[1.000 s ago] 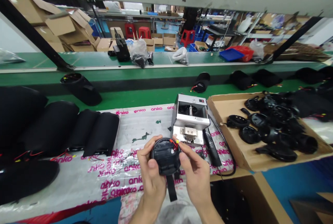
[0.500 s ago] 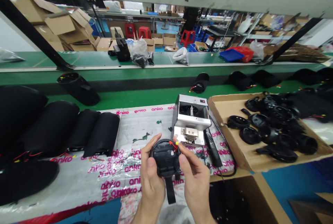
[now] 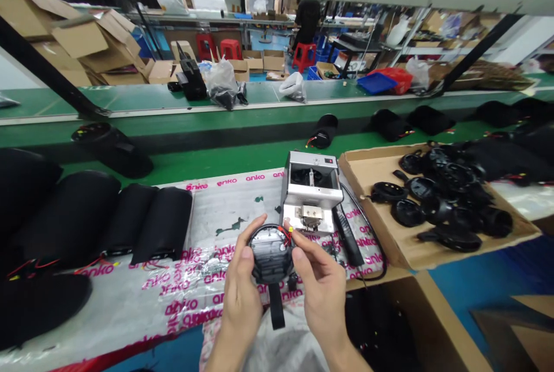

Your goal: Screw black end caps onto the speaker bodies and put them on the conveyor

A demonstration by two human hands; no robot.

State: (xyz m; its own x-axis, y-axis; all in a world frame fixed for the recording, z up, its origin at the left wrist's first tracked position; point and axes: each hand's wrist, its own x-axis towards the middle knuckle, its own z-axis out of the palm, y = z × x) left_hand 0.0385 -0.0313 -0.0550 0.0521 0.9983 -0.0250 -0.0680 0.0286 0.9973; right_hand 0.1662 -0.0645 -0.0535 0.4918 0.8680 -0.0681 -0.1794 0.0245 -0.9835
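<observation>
Between my hands is a round black plastic part [image 3: 272, 258], its flat face turned up toward me. A black strap [image 3: 277, 305] hangs from its lower edge. Red wires with a small yellow connector [image 3: 290, 230] lie at its upper right rim. My left hand [image 3: 244, 280] grips the left edge, thumb on the near side. On the right edge, my right hand [image 3: 319, 277] is closed with its fingertips close to the connector; whether they pinch the wires I cannot tell. Just beyond stands a silver metal machine [image 3: 312, 190] with an exposed mechanism at its front.
Black fabric-covered cylinders [image 3: 162, 223] lie on the left over printed wrapping. To the right, a shallow cardboard box [image 3: 393, 248] holds several black plastic parts [image 3: 450, 187]. A black-handled tool [image 3: 348, 238] and cable lie beside the machine. An open carton [image 3: 450, 326] stands lower right.
The round part has tilted slightly, so its face now catches more light. Both hands still hold it. The whole view has shifted a little.
</observation>
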